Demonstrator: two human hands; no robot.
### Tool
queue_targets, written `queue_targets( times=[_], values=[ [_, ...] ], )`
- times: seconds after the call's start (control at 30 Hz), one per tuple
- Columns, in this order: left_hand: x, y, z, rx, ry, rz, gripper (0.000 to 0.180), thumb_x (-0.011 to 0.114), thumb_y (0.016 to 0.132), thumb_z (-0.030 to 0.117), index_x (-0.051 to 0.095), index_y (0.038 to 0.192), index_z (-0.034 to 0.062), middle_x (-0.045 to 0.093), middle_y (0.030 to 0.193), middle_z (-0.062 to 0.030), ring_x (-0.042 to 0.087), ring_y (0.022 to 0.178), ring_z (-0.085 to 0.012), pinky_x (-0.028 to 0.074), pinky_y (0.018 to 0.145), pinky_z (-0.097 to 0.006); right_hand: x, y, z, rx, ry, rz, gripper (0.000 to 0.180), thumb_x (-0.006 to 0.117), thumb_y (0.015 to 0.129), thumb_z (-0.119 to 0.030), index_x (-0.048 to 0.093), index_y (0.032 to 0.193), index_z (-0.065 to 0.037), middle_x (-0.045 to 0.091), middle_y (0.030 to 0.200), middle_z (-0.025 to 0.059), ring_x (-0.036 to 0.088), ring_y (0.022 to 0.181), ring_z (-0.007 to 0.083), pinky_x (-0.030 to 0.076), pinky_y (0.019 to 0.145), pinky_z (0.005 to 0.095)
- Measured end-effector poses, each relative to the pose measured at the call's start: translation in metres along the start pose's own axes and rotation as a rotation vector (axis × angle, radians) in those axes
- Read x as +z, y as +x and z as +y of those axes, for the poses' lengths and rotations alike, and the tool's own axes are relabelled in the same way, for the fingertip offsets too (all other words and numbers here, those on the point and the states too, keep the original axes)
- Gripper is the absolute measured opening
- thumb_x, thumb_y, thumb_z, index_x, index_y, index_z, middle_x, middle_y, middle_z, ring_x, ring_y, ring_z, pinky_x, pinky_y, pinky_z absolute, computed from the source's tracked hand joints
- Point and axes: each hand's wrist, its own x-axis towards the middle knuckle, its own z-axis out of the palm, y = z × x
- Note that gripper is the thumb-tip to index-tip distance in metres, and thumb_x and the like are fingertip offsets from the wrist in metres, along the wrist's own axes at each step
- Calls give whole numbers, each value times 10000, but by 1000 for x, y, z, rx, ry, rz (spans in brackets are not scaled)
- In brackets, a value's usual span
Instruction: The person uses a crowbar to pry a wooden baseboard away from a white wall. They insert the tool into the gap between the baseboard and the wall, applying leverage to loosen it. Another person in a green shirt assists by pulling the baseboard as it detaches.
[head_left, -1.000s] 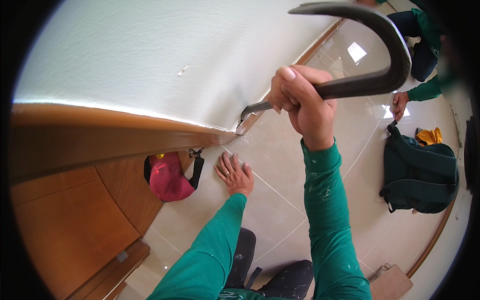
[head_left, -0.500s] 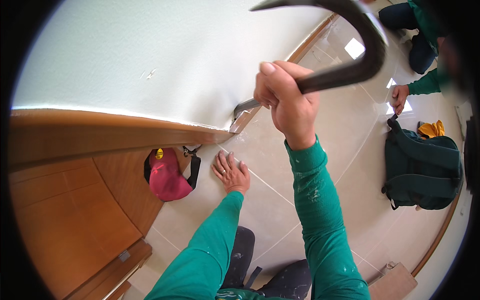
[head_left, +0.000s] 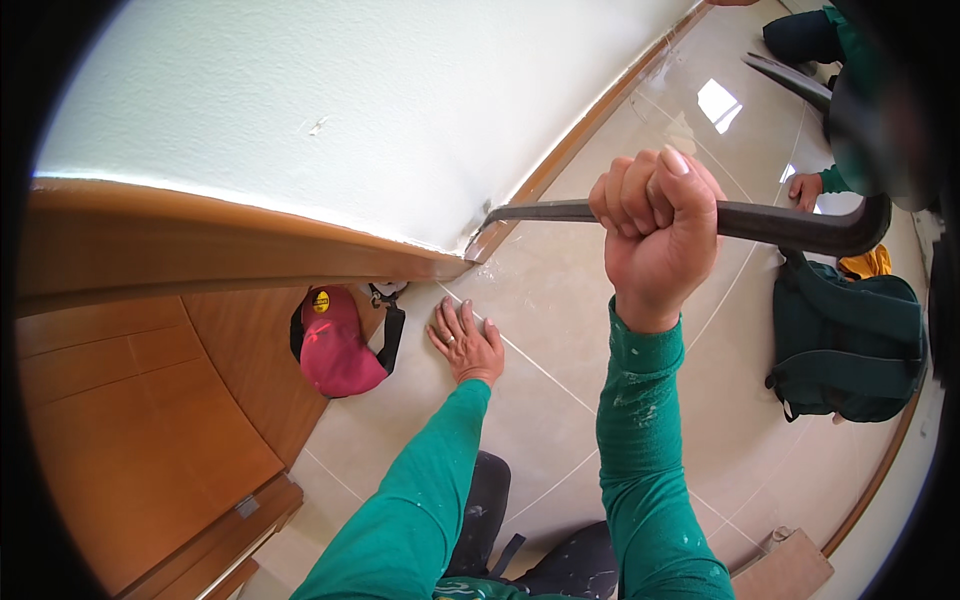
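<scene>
Pry bar set behind wooden skirting at the foot of a white wall

A person in green sleeves kneels on a tiled floor [head_left: 560, 300] with the right hand [head_left: 655, 235] clamped in a full fist around the shaft of a dark pry bar [head_left: 790, 225]. The bar's flat tip sits at the near end of the wooden skirting board [head_left: 590, 135], right where it meets the white wall [head_left: 380, 110] and a curved wooden door frame [head_left: 200, 235]. Its hooked end lies to the right, past the fist. The left hand [head_left: 465, 340] holds nothing; it lies flat and spread on the tiles just below the tip, bracing the body.

The step in hand looks like levering the board off the wall. The next move likely calls for a steady pull on the shaft with the tip kept seated, so that it neither slips nor scars the plaster.

The floor is glossy pale tile with thin joints and dusty flecks near the tip. A red bag [head_left: 335, 345] rests by the frame on the left, a dark green backpack [head_left: 850, 340] on the right. At far right another person's hand [head_left: 805, 190] rests on the floor
</scene>
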Motion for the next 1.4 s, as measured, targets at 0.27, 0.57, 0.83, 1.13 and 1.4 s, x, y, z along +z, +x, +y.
queue_targets(
  times=[0.27, 0.57, 0.83, 1.13, 1.4],
  values=[
    [1, 0, -1, -1, 19, 8, 566, 557, 964, 338, 454, 1449, 65, 317, 1608, -212, 234, 1521, -401, 106, 1221, -633, 23, 6, -8, 47, -3, -56, 406, 584, 942, -126, 376, 598, -71, 365, 530, 6, 295, 465, 100, 256, 450, 303],
    [-1, 1, 0, 0, 5, 15, 565, 563, 959, 338, 458, 1441, 62, 316, 1606, -221, 242, 1516, -407, 108, 1219, -631, 46, 15, -9, 37, -86, -109, 346, 602, 938, -141, 503, 629, -19, 429, 542, 13, 346, 474, 95, 286, 465, 279],
    [0, 1, -1, -3, 15, 5, 568, 566, 957, 336, 457, 1441, 59, 309, 1610, -220, 236, 1518, -407, 108, 1219, -634, 24, 11, 2, 10, -128, -107, 364, 587, 950, -126, 477, 620, -17, 421, 546, 17, 343, 485, 98, 273, 468, 289],
    [-2, 1, -1, -3, 6, 2, 564, 572, 952, 323, 451, 1435, 58, 317, 1599, -221, 242, 1514, -408, 107, 1220, -642, -18, -4, 22, -139, -49, -120, 368, 487, 919, -97, 302, 603, -56, 336, 528, 42, 281, 474, 132, 240, 453, 321],
    [-1, 1, -1, -11, 3, -10, 562, 566, 961, 324, 450, 1445, 64, 306, 1611, -221, 237, 1517, -408, 104, 1220, -641, -34, -10, 17, -157, 30, -204, 364, 471, 913, -133, 286, 608, -60, 321, 529, 43, 263, 476, 140, 233, 455, 333]
  ],
)
